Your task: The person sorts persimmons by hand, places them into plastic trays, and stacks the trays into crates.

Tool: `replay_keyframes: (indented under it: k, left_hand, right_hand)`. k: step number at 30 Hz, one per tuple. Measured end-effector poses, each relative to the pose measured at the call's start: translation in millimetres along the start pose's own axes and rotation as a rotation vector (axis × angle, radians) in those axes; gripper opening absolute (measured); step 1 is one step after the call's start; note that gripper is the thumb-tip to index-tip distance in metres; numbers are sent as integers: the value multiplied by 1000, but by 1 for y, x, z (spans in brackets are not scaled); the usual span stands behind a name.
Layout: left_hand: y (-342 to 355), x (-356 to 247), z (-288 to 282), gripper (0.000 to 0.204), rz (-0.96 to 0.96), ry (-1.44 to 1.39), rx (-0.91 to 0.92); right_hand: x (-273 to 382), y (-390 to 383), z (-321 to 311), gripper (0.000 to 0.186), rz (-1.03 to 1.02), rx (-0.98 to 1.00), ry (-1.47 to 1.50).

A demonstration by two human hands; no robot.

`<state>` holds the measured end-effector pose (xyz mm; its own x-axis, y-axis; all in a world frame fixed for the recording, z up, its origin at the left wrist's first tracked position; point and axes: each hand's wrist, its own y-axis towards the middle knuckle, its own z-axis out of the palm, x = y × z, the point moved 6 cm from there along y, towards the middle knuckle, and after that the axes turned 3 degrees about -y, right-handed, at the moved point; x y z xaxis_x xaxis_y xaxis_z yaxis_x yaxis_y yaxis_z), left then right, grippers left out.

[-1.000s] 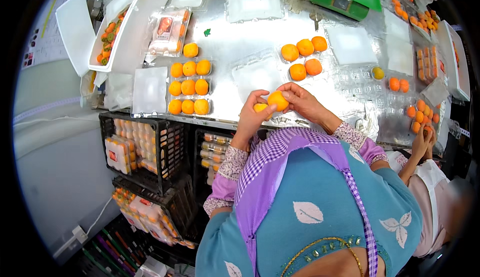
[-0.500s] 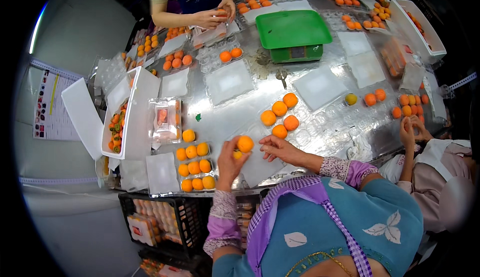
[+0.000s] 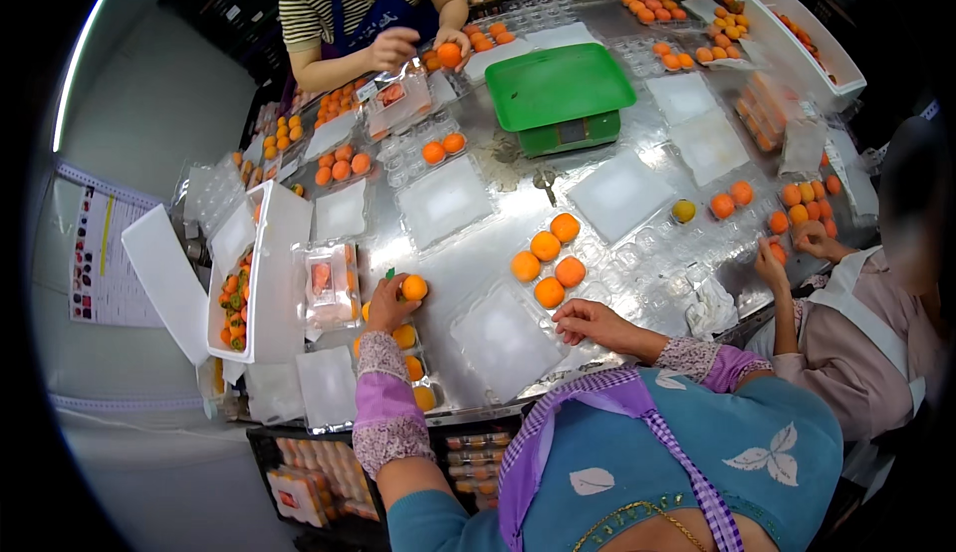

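Note:
My left hand [image 3: 389, 305] is closed around an orange persimmon [image 3: 414, 287], above the near-left clear tray. Persimmons [image 3: 405, 336] fill rows in that tray, partly hidden under my hand and forearm. My right hand [image 3: 602, 327] hovers with loosely bent fingers, holding nothing. It is beside a white sheet [image 3: 506, 341] that lies on the steel table between my hands. Just beyond my right hand, several persimmons [image 3: 545, 245] sit in another clear tray. A packed clear box [image 3: 332, 283] lies beyond my left hand.
A green weighing scale [image 3: 560, 89] stands at the far middle. White foam boxes [image 3: 279, 273] holding fruit stand at left and far right. A co-worker's hand [image 3: 395, 47] is across the table; another person's hands [image 3: 772, 265] are at right. Black crates [image 3: 329, 482] sit below the near edge.
My left hand has moved left with a persimmon, from over the white sheet to over the near-left tray. My right hand stays near the sheet. The head view has shifted slightly.

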<state>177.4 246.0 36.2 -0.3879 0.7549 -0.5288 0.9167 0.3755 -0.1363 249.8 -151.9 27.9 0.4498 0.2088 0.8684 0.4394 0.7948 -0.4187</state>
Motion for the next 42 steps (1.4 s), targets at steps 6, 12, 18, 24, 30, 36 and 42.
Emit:
replay_keyframes:
  k: [6, 12, 18, 24, 30, 36, 42]
  left_hand:
    - [4, 10, 2, 64, -19, 100, 72]
    - [2, 8, 4, 66, -33, 349, 58]
    - [-12, -31, 4, 73, -27, 349, 8]
    - [-17, -29, 10, 62, 34, 304, -98]
    - [-16, -29, 9, 59, 115, 346, -67]
    - [-28, -33, 14, 58, 168, 342, -187]
    - [-31, -41, 18, 54, 173, 325, -250]
  right_hand:
    - [-9, -7, -11, 23, 15, -28, 19]
    - [-6, -7, -8, 23, -5, -26, 3]
    - [-6, -8, -11, 23, -15, -38, -8]
    - [-5, -6, -4, 25, -27, -13, -22]
    - [-5, 2, -5, 27, -66, -27, -68]
    - [-1, 8, -7, 28, -82, -51, -125]
    - [-1, 8, -6, 27, -69, -58, -133]
